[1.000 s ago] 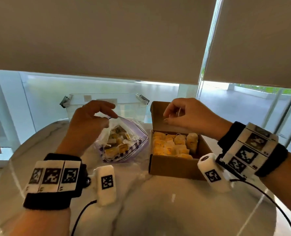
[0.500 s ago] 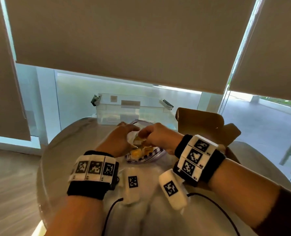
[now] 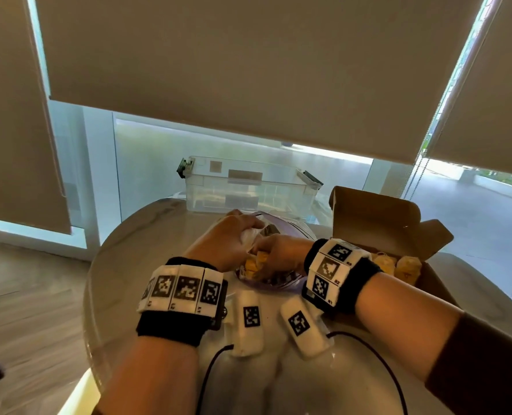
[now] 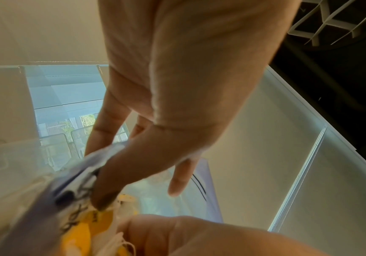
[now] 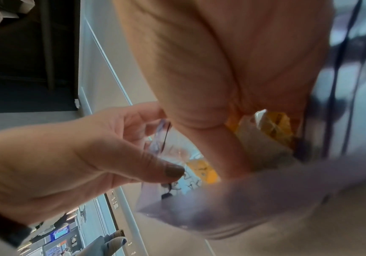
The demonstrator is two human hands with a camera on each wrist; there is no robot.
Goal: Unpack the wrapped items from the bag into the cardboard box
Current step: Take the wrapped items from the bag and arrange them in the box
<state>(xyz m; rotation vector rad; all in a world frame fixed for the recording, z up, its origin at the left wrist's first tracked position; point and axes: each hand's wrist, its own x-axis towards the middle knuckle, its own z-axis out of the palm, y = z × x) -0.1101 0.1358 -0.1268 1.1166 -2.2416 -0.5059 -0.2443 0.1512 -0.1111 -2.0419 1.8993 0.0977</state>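
Note:
A clear zip bag (image 3: 281, 284) with a purple rim lies on the round table, holding yellow wrapped items (image 3: 256, 263). My left hand (image 3: 233, 238) pinches the bag's rim (image 4: 103, 161) and holds its mouth apart. My right hand (image 3: 278, 254) reaches inside the bag, and its fingers curl round yellow wrapped items (image 5: 271, 126). To the right stands the open cardboard box (image 3: 377, 217), with several yellow wrapped items (image 3: 398, 265) packed inside; my right wrist hides part of it.
A clear plastic tub (image 3: 248, 187) with latches stands at the table's far edge, just behind the bag. The marble tabletop (image 3: 135, 265) curves away on the left. Roller blinds hang over the windows behind.
My right hand left the cardboard box, crossed left and went into the bag, where it closed on wrapped items. The left hand kept hold of the bag's rim. The head view swung left.

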